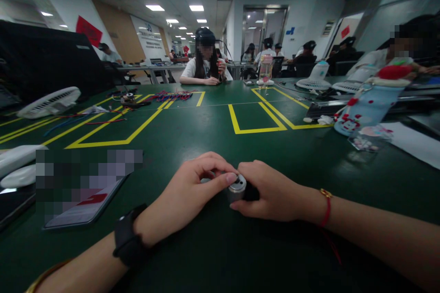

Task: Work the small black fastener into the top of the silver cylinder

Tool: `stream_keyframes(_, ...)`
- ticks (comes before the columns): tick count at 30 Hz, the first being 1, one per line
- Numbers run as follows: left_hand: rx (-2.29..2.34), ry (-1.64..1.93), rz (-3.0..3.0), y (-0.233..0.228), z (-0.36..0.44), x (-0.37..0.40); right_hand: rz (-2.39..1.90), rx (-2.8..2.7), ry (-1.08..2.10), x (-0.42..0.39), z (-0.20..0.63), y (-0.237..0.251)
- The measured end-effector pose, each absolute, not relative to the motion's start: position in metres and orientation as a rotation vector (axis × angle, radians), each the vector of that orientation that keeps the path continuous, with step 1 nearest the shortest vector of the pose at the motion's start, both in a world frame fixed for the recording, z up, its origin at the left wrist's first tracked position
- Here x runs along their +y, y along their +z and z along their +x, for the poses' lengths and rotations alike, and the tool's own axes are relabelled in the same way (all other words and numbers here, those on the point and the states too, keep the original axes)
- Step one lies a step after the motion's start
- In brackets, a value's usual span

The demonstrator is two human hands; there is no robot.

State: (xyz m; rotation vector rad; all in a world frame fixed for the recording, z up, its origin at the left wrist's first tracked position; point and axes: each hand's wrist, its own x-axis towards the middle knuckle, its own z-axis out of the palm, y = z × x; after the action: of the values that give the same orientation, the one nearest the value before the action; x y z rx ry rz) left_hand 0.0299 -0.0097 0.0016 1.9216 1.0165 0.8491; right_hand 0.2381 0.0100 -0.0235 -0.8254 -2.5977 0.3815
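A small silvery metal cylinder, apparently an electric motor [236,194], stands between my hands over the green table [192,256]. Dark holes show on its round top face. My right hand [275,190] is wrapped around its right side, the thumb on the near side and the fingers behind. At the top face, the thumb and fingertips of my left hand [195,183] are pinched together. Something small and dark shows by that thumb tip, too small to name. The far fingers of both hands are partly hidden.
A phone [92,206] and white objects [20,165] lie at left. Yellow tape rectangles [261,131] mark the table. Further back are wires [172,96] and a white fan [51,103]. A blue bottle [367,105] stands at right. A person [202,64] sits opposite.
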Motion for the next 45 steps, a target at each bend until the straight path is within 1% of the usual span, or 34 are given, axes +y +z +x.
stream_keyframes(13, 1.084, 0.908, 1.809, 0.009, 0.023, -0.009, -0.851, -2.624, 0.469, 0.009, 0.238, -0.021)
stream_keyframes(19, 1.146, 0.698, 1.740, 0.004, 0.011, -0.002, -0.888, -2.620, 0.442, 0.008, 0.239, -0.019)
stream_keyframes(25, 1.087, 0.577, 2.053, -0.001, 0.001, 0.008, -0.897, -2.628, 0.465, 0.009, 0.237, -0.018)
stream_keyframes(29, 1.047, 0.476, 2.116, -0.004, -0.002, 0.011, -0.899, -2.629, 0.469, 0.009, 0.237, -0.018)
stream_keyframes(45, 1.024, 0.422, 2.182, -0.010, -0.004, 0.012, -0.921, -2.638, 0.462, 0.009, 0.237, -0.018)
